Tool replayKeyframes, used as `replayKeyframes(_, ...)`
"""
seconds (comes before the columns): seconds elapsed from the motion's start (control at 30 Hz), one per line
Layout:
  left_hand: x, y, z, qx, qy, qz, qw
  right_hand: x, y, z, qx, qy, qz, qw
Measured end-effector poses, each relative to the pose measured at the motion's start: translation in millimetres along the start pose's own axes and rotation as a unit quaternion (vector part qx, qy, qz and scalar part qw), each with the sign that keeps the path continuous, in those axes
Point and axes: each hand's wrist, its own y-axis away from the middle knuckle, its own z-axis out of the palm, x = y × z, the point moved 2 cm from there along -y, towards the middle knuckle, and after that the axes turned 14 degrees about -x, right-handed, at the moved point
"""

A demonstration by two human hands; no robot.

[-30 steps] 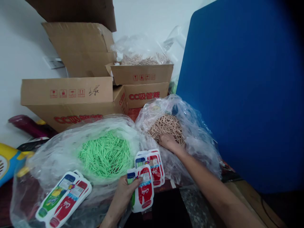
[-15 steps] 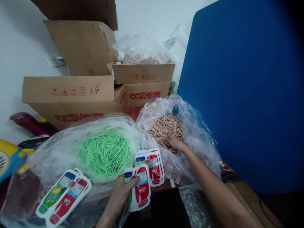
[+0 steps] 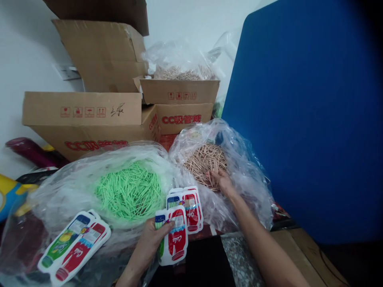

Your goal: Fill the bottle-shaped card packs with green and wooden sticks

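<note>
Desk (image 3: 239, 255) backed by boxes (image 3: 89, 115): left hand (image 3: 151, 241) clasps a cola pouch (image 3: 177, 242); right hand (image 3: 223, 181), at one o'clock, lies among tan sticks (image 3: 202, 159), its grip unclear. Best pinch few, aligned.

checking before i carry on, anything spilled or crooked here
Nothing is spilled: the green sticks and brown sticks sit inside their open bags. The one oddity is the upper cardboard box at the back left, which sits tilted above the long box.

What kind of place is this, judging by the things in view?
Probably a small packing workshop or storeroom: stacked brown cardboard cartons, clear plastic bags of loose green sticks and tan sticks, and the printed bottle-shaped pouch in the left hand.
</note>
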Motion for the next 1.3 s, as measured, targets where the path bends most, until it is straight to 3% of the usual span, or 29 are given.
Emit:
replayKeyframes(0.23,-1,3,1.7,0.007,0.011,-0.011,1.0,6,12,3,0.011,0.013,-0.048,0.999)
replayKeyframes(0.67,-6,2,0.0,0.001,0.027,-0.016,1.0,7,16,9,-0.025,0.093,-0.079,0.992)
replayKeyframes(1.0,-4,0,2.0,-0.019,-0.011,-0.004,1.0,0,21,8,-0.019,0.128,-0.075,0.989)
replayKeyframes(1.3,1,-4,7.5,-0.037,-0.007,0.007,0.999,-29,17,-3,0.049,-0.026,-0.084,0.995)
